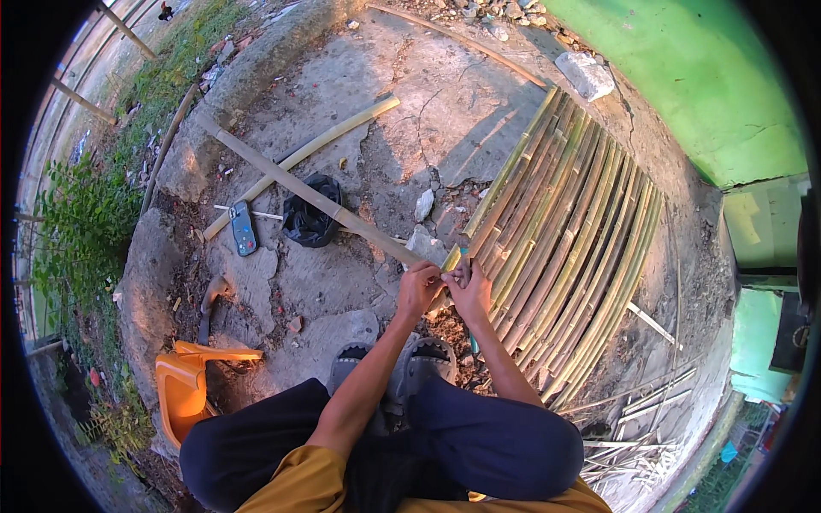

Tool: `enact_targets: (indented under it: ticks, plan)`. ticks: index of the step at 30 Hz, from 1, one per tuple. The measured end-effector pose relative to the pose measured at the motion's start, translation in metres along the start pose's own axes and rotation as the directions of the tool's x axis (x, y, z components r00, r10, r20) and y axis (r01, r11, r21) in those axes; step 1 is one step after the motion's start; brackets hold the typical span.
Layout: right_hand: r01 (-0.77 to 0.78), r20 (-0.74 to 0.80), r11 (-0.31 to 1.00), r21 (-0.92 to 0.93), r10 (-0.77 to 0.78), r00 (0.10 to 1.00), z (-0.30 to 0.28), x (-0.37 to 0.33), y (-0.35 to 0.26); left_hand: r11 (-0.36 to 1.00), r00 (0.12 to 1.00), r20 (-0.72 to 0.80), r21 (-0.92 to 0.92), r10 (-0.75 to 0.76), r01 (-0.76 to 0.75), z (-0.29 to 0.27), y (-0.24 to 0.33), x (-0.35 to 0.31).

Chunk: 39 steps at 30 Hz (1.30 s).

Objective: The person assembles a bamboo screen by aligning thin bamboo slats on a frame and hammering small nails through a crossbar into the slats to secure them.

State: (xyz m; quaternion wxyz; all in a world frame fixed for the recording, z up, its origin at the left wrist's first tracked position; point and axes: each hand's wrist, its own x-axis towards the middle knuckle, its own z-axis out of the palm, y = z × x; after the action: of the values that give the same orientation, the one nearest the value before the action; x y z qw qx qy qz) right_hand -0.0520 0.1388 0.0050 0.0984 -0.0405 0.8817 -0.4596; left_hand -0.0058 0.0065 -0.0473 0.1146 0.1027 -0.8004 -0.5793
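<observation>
A long split bamboo strip (321, 198) runs from the far left down to my hands. My left hand (417, 289) is closed around its near end. My right hand (469, 293) is closed in a pinch right beside it, thumbs almost touching; what it pinches is hidden by the fingers. Just beyond the fingertips show a yellowish bamboo piece (452, 257) and a bit of teal. Close by on the right lies a panel of bamboo slats (569, 248), set side by side with narrow gaps. A stone block (426, 245) sits just ahead of my hands.
Another bamboo strip (342, 124) lies crossed under the long one. A phone (243, 228), a black plastic bag (310, 212), a curved-handled tool (209, 308) and an orange plastic stool (184, 389) are on the left. Thin bamboo slivers (637, 449) litter the right, near the green wall (693, 77).
</observation>
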Motion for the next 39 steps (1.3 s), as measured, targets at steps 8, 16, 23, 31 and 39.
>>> enact_targets:
  ticks: [8, 16, 23, 31, 39]
  plan:
    - [0.022, -0.033, 1.0, 0.019, -0.021, 0.999, -0.016, -0.009, -0.004, 1.0, 1.0, 0.008, 0.018, 0.018, -0.018, 0.002, -0.001, 0.001]
    - [0.133, 0.084, 0.988, -0.076, -0.127, 0.988, -0.033, -0.061, -0.016, 0.999, 1.0, 0.013, 0.03, -0.025, 0.025, 0.002, 0.006, 0.0]
    - [0.177, 0.057, 0.978, -0.115, -0.171, 0.984, -0.033, -0.076, -0.024, 1.0, 1.0, -0.017, 0.015, -0.003, 0.003, 0.004, 0.0, 0.0]
    - [0.197, 0.097, 0.962, -0.19, -0.182, 0.979, -0.029, -0.073, -0.015, 0.999, 0.999, 0.001, -0.026, -0.039, 0.039, 0.005, 0.001, -0.003]
    - [0.14, 0.179, 0.952, -0.271, -0.094, 0.979, -0.02, -0.074, 0.009, 0.998, 1.0, -0.012, 0.061, 0.005, -0.004, 0.006, -0.001, 0.001]
